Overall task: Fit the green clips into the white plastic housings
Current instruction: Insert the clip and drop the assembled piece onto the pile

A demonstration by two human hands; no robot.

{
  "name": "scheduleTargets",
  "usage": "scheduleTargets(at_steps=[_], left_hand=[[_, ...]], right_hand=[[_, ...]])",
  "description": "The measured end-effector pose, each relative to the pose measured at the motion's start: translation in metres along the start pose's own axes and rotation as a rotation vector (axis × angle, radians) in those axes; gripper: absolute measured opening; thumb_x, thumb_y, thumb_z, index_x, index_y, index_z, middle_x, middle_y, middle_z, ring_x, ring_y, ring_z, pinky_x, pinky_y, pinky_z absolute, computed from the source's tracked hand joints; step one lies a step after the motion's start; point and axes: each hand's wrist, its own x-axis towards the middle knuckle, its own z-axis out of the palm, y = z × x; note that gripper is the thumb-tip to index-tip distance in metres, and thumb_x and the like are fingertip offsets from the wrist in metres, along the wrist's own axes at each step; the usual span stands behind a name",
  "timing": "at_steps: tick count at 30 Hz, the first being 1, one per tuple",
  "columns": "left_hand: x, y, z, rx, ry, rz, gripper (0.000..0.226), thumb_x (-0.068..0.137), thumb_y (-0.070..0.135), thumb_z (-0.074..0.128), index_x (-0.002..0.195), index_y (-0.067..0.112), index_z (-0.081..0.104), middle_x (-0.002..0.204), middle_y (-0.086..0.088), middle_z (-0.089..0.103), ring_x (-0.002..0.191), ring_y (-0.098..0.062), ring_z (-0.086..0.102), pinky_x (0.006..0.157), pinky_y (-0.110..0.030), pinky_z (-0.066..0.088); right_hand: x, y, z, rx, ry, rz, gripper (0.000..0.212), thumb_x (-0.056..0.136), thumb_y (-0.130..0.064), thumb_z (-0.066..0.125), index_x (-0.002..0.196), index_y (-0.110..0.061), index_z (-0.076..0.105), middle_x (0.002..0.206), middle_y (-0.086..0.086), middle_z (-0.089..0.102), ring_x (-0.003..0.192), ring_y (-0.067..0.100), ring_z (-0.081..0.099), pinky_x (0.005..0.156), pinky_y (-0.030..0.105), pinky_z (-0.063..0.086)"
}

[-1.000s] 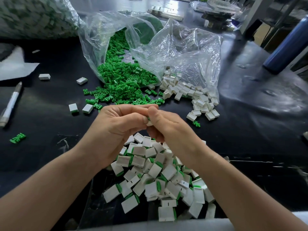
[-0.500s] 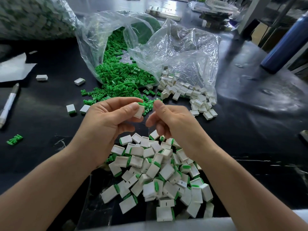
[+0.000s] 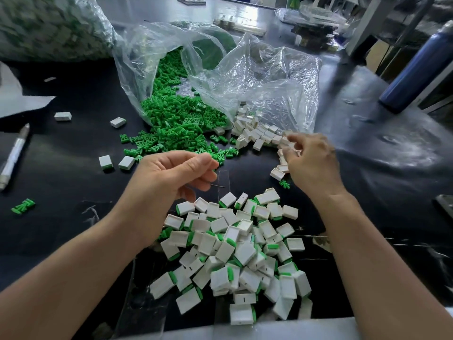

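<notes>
The fingers (image 3: 294,139) of the right hand (image 3: 313,165) were curled down among the loose white housings (image 3: 255,136) at the mouth of a clear plastic bag (image 3: 269,77). They touched the pieces there, but blur hid whether they had one in their grasp. The fingers (image 3: 203,164) of the left hand (image 3: 169,177) were loosely curled, thumb tip meeting forefinger, palm turned inward, hovering above the black desk (image 3: 73,155). I could not tell whether anything small was pinched between them. Just beyond the left hand, green clips (image 3: 181,119) spilled in a heap from the same crumpled bag onto the desk, lying just beside the white housings. Near the person's body, between the two forearms, lay a heap of fitted housings (image 3: 235,249), white blocks each showing a green edge. A few stray white blocks (image 3: 117,121) sat apart on the left side of the desk, and a small cluster of green pieces (image 3: 23,206) lay alone near the left edge. A pen (image 3: 13,155) rested at the far left beside a sheet of white paper (image 3: 14,101). A large filled bag (image 3: 49,25) stood at the back left, and a blue bottle (image 3: 416,67) stood at the far right.
</notes>
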Motion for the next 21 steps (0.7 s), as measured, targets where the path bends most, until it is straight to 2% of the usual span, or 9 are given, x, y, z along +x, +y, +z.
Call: scheduleTargets(at_steps=[4,8,12,13,15,17,18,21], left_hand=[[0.002,-0.002,-0.003,-0.022,0.061,0.008,0.022,0.058,0.035,0.064,0.067,0.018,0.075,0.067,-0.001,0.070,0.057,-0.008,0.060,0.047,-0.016,0.046],[0.006,-0.004,-0.005,-0.063,0.118,0.001,0.018,0.063,0.030,0.062,0.069,0.017,0.073,0.065,0.000,0.069,0.054,-0.008,0.059,0.045,-0.016,0.045],[0.007,-0.006,-0.005,-0.052,0.135,-0.002,0.017,0.064,0.028,0.061,0.072,0.018,0.072,0.066,0.000,0.070,0.054,-0.007,0.060,0.045,-0.016,0.045],[0.007,-0.006,-0.005,-0.038,0.141,-0.001,0.017,0.063,0.027,0.062,0.075,0.018,0.071,0.066,0.001,0.070,0.054,-0.007,0.060,0.045,-0.016,0.045],[0.007,-0.007,-0.004,0.007,0.145,0.002,0.017,0.064,0.023,0.065,0.080,0.018,0.070,0.069,0.001,0.071,0.056,-0.007,0.062,0.045,-0.016,0.046],[0.007,-0.009,-0.003,0.077,0.137,-0.002,0.018,0.070,0.013,0.069,0.086,0.023,0.070,0.077,0.002,0.072,0.061,-0.005,0.064,0.049,-0.015,0.049],[0.006,-0.010,-0.003,0.118,0.128,-0.004,0.024,0.073,0.009,0.069,0.090,0.026,0.069,0.082,0.003,0.072,0.065,-0.004,0.065,0.051,-0.014,0.050],[0.004,-0.011,0.000,0.215,0.071,0.006,0.040,0.074,0.002,0.070,0.098,0.033,0.066,0.092,0.005,0.069,0.069,-0.003,0.063,0.057,-0.015,0.051]], right_hand=[[0.006,0.010,0.005,-0.117,-0.015,0.053,0.034,0.091,-0.024,0.054,0.124,-0.015,0.058,0.121,0.020,0.051,0.116,0.035,0.044,0.097,0.038,0.036],[0.008,0.014,0.010,-0.202,-0.009,0.020,0.024,0.091,-0.022,0.054,0.111,-0.012,0.065,0.118,0.019,0.052,0.113,0.035,0.043,0.093,0.039,0.037],[0.007,0.012,0.012,-0.182,0.020,-0.014,0.018,0.089,-0.021,0.056,0.104,-0.013,0.064,0.112,0.015,0.058,0.108,0.033,0.048,0.091,0.038,0.038],[0.007,0.010,0.011,-0.113,0.040,-0.030,0.017,0.089,-0.021,0.057,0.103,-0.013,0.064,0.109,0.013,0.061,0.105,0.031,0.052,0.090,0.037,0.039],[0.001,-0.001,0.007,0.174,0.019,-0.061,0.014,0.088,-0.019,0.059,0.100,-0.015,0.065,0.099,0.002,0.065,0.094,0.021,0.059,0.088,0.032,0.044],[-0.012,-0.019,0.003,0.492,-0.157,-0.094,0.007,0.088,-0.019,0.060,0.094,-0.021,0.063,0.089,-0.011,0.063,0.084,0.006,0.060,0.082,0.020,0.048],[-0.020,-0.028,0.003,0.587,-0.264,-0.122,0.005,0.088,-0.020,0.060,0.091,-0.023,0.061,0.086,-0.012,0.062,0.082,0.003,0.059,0.078,0.016,0.049],[-0.038,-0.045,0.004,0.681,-0.458,-0.232,0.003,0.087,-0.023,0.059,0.085,-0.022,0.058,0.078,-0.005,0.063,0.073,0.008,0.061,0.069,0.022,0.051]])
